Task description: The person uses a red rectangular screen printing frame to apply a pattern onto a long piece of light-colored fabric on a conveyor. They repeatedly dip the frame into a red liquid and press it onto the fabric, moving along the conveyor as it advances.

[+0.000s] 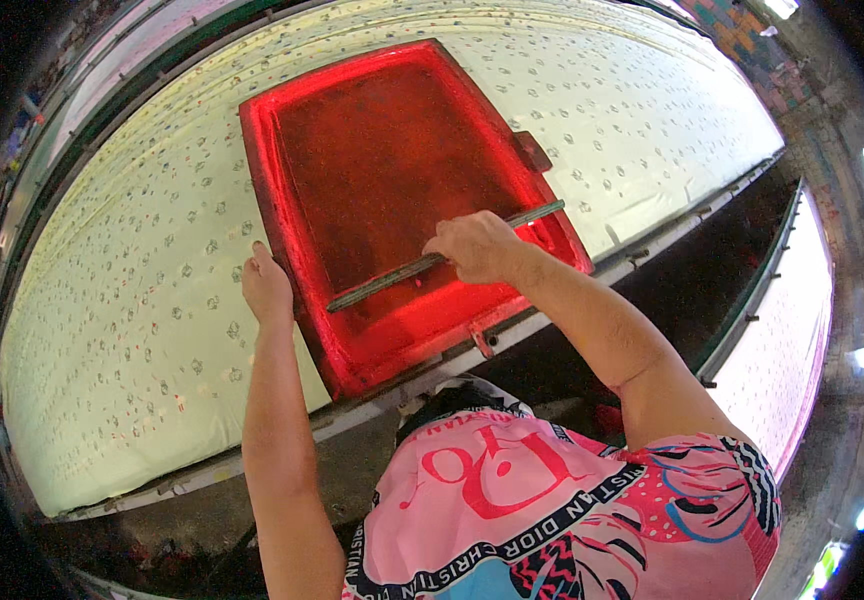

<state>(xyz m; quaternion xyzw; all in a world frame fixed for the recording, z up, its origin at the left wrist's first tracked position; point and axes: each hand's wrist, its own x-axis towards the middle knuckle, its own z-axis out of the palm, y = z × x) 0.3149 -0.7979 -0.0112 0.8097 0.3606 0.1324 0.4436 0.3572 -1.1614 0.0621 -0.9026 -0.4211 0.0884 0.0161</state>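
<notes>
A screen-printing frame (264, 190) with red edges lies flat on a pale, patterned cloth. Bright red ink (402, 340) coats its inner borders, and the mesh (392, 150) looks darker red. Across the near part of the mesh runs a long, thin squeegee (372, 287), slanting up to the right. My right hand (474, 248) is closed over the middle of this squeegee. At the frame's left side, my left hand (269, 287) is closed against the outer edge; some of its fingers are hidden.
The cloth (152, 330) with small printed motifs covers a long table, whose near edge has a metal rail (642, 262). A small handle (482, 338) sticks out from the frame's near side. Another long table (787, 340) stands at the right, past a dark gap.
</notes>
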